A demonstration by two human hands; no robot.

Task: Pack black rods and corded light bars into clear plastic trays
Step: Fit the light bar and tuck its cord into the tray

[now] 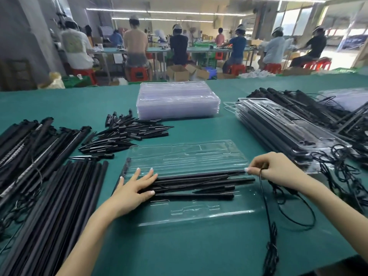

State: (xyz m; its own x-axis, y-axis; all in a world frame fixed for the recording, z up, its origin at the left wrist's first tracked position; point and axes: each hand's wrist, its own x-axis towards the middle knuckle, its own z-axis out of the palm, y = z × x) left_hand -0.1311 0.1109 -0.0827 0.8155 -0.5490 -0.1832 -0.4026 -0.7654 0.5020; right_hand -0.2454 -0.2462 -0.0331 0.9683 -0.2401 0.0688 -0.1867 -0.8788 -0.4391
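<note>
Bright, even light from ceiling tube strips (159, 11) & blown-out windows (294, 20) top right, soft faint shadows on green tabletop (189, 246), glare on clear tray stack (177, 100), bg workers soft/blurry, wide-angle bending at edges, slight compression smear overall.

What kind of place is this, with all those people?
Most likely a factory packing room. Workers sit in a row on red plastic stools, a stack of empty clear plastic trays waits on the green table, beside heaps of long black rods.
</note>
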